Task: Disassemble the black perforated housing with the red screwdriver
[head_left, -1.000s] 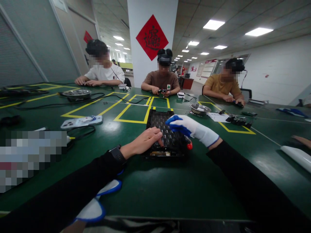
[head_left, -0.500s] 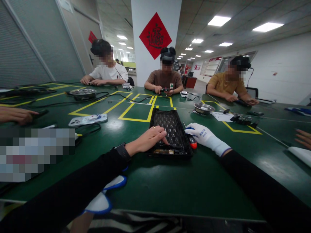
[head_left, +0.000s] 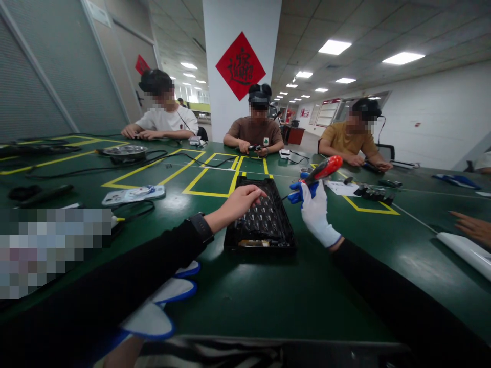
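Note:
A black rectangular plastic case (head_left: 230, 240) lies open on the green table, with rows of small shapes inside and a tan and silver part at its near end. Over its middle hovers my bare left hand (head_left: 240, 203), fingers curled together; whatever they pinch, if anything, is too small to make out. My right hand (head_left: 316, 209), in a white glove with blue fingers, is closed around a screwdriver (head_left: 324, 168) with a red and black handle. The handle tilts up to the right, and the thin shaft points down-left toward the case's right edge.
White gloves with blue trim (head_left: 169, 291) are under my left forearm. A phone (head_left: 134, 195) lies left of the case. Metal dishes (head_left: 125, 152), cables, a paper (head_left: 343, 188) and black parts (head_left: 374, 192) are farther off. Several people sit around; one person's hand (head_left: 473, 227) shows at right.
My right hand has lifted the screwdriver from beside the case and turned it upward. My left hand has risen off the case's inside, its fingers curling. The view has shifted slightly.

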`<state>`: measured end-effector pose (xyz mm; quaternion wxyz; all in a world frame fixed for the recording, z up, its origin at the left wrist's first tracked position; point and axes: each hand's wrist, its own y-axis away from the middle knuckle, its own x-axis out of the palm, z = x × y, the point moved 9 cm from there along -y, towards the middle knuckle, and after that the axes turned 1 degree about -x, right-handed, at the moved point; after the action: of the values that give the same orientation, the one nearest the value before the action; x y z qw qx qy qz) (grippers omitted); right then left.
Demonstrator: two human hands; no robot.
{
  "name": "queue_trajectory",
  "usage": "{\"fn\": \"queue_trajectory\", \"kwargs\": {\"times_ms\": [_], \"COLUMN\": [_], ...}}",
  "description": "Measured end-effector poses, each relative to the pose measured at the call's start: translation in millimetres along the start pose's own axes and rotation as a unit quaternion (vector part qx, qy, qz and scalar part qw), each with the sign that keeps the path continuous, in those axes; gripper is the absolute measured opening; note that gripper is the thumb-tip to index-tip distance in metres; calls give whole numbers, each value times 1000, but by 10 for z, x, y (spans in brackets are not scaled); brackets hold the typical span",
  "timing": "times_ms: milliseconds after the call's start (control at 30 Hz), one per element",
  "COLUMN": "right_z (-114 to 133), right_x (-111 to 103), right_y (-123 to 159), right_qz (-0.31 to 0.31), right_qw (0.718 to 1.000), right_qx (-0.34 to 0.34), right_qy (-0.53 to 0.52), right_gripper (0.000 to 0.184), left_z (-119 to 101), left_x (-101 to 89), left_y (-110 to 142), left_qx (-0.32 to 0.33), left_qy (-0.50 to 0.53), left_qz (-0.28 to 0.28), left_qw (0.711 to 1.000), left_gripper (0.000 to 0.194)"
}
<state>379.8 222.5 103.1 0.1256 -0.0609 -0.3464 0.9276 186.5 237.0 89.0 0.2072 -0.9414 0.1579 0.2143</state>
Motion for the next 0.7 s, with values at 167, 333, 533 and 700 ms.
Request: {"fn": "queue_trajectory", "kwargs": {"times_ms": [167, 333, 533, 700], "right_z": [113, 125, 142, 92], "right_x": [510, 561, 692, 720], "right_y": [240, 349, 418, 435], "right_qz": [16, 27, 94, 101], "right_qw": [986, 982, 961, 949], "right_qx": [116, 127, 164, 193], "right_qy": [-115, -139, -202, -226], "right_gripper": [35, 34, 38, 35], "left_z": [-131, -150, -55, -22], "left_x": [57, 221, 311, 356], "left_y": [74, 229, 267, 293], "left_qx": [62, 102, 82, 68], "left_qy": [-75, -72, -66, -46], "left_qz": [-30, 63, 123, 147], "left_qw": [995, 990, 987, 986], "left_gripper": [41, 35, 31, 33]}}
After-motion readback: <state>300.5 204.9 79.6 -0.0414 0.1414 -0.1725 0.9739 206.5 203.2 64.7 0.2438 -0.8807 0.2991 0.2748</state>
